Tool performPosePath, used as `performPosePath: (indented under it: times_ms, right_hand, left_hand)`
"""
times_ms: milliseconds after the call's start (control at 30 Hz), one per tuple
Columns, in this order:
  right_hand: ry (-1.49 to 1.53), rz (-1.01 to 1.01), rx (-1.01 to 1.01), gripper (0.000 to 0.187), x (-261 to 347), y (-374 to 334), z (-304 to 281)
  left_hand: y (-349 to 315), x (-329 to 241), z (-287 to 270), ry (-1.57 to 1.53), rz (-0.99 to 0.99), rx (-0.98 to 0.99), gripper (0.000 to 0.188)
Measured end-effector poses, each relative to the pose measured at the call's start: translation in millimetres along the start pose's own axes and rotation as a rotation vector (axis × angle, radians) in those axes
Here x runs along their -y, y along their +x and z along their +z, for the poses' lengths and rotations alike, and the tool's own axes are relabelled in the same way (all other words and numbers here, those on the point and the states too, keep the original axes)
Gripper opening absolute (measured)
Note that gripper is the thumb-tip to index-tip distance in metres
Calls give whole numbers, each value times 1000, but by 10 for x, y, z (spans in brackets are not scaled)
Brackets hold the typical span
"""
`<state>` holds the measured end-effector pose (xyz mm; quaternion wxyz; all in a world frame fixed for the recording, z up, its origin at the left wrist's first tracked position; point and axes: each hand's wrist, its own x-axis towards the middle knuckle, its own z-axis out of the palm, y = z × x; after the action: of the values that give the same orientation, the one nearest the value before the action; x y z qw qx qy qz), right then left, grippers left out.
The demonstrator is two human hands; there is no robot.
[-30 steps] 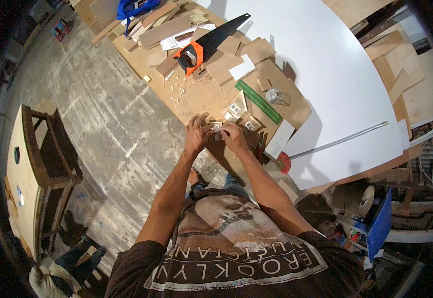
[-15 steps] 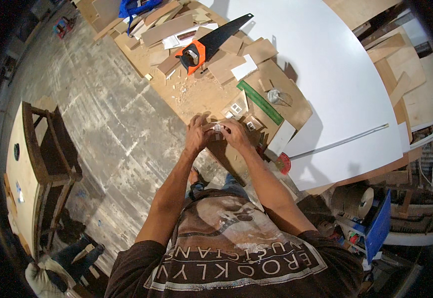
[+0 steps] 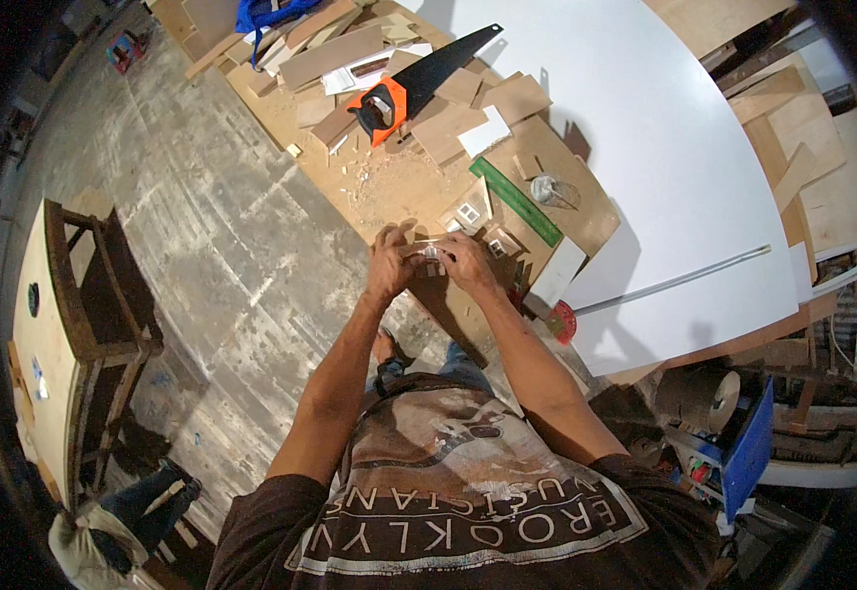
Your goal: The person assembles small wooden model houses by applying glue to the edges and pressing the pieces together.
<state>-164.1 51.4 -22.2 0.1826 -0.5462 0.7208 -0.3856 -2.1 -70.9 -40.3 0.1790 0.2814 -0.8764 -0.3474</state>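
Over the near edge of the wooden worktable, my left hand [image 3: 390, 264] and my right hand [image 3: 468, 265] pinch a small white piece with cut-out openings [image 3: 431, 254] between them. Fingers cover much of this piece, so its full shape is hidden. Just beyond my right hand lies a small board with a white window frame [image 3: 469, 211]. A little wooden part with a similar window [image 3: 500, 242] rests beside it. A green ruler-like strip [image 3: 517, 202] lies slantwise to the right of these pieces.
A handsaw with an orange and black handle [image 3: 381, 111] lies on wood offcuts [image 3: 333, 57]. A large white sheet [image 3: 664, 157] fills the right, with a metal rod [image 3: 674, 280] on it. A wooden stand [image 3: 79, 324] is at left; another person [image 3: 118, 526] is at lower left.
Both hands stay in nearly the same place with the small white piece, which has tilted slightly. The other person's legs at lower left have shifted a little.
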Motion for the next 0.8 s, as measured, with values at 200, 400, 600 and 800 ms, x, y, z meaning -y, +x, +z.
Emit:
performPosePath:
  times_ms: [200,400,600,800]
  right_hand:
    - [-7,-3,-13,23,-52,-22,26]
    - [18,-9,-7,20,-16,-24,24]
    - [-5,-9,-5,21,-70,-33,33]
    - [-5,-81,-27,23,-36,6,17]
  left_hand:
    - [-12,-38,-19,52,-15,28,33]
    - [-60,26,13,51,39,-20,34]
    - [-58,8,31,66,63,-35,34]
    - [-40,19,-17,79,64,5,35]
